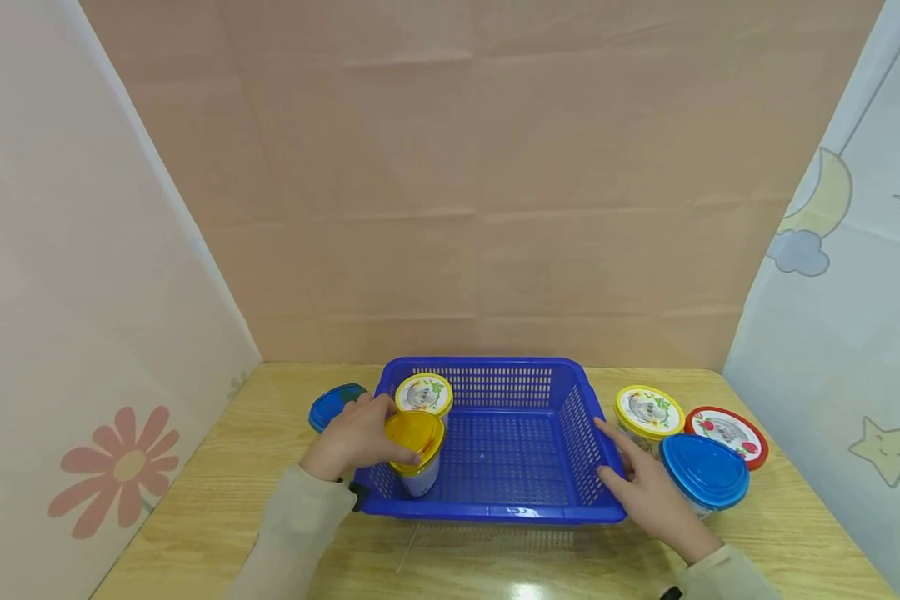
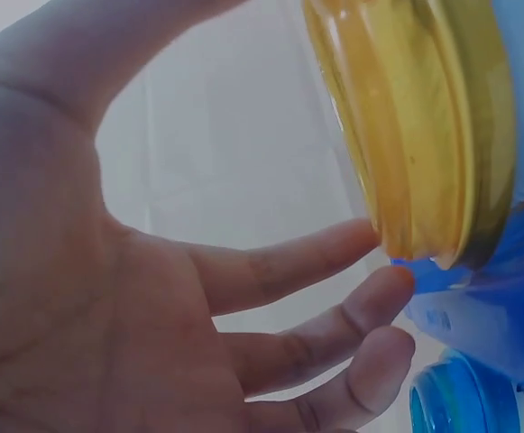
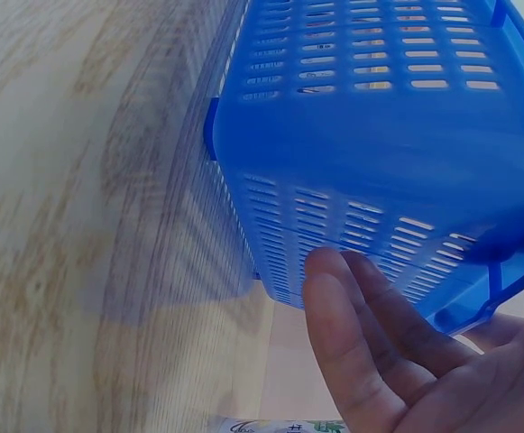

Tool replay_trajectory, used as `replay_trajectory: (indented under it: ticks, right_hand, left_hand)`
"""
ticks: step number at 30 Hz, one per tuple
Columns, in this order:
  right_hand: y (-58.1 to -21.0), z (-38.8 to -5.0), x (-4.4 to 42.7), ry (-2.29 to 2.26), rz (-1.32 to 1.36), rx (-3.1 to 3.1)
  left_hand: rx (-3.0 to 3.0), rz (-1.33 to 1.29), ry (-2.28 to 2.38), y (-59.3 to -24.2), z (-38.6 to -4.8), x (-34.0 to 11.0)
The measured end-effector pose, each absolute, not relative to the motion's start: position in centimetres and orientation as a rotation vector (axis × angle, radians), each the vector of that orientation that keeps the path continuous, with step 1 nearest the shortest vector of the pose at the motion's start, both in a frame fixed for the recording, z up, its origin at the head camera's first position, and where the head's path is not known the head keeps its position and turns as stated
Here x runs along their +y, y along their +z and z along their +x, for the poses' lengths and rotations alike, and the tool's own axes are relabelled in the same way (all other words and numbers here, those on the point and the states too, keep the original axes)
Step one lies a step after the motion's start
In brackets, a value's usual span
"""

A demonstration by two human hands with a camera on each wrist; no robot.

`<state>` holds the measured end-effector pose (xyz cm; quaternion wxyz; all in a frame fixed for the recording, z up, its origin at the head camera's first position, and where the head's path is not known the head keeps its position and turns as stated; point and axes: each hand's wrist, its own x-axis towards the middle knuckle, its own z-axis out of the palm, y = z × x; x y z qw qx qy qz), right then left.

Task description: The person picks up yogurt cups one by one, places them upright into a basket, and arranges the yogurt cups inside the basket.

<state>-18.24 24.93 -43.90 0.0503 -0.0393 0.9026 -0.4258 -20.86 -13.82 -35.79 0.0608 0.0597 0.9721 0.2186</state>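
Note:
A blue plastic basket [image 1: 510, 454] with slotted walls stands on the table. In its front left corner is a tub with a translucent yellow lid [image 1: 417, 431]. My left hand [image 1: 354, 435] reaches over the basket's left rim and holds this lid between thumb and fingers; in the left wrist view, the index fingertip meets the lid's edge [image 2: 415, 126]. Behind it in the basket is another tub with a yellow-rimmed, printed lid [image 1: 424, 392]. My right hand [image 1: 648, 496] grips the basket's right rim, its fingers [image 3: 334, 334] along the outer wall.
Right of the basket stand tubs with a yellow-rimmed lid [image 1: 648, 411], a red-rimmed lid [image 1: 727, 435] and a blue lid [image 1: 705, 471]. Another blue-lidded tub [image 1: 332, 406] is left of the basket, partly hidden by my left hand. A papered wall [image 1: 480, 208] rises behind the table.

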Motion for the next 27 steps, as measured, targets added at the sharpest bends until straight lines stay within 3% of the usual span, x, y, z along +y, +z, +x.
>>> replay_trajectory:
  ticks: [27]
  right_hand:
    - [-43.8, -18.0, 24.9, -1.333, -0.132, 2.748]
  left_hand:
    - [2.962, 0.234, 0.77, -35.3, -20.9, -15.8]
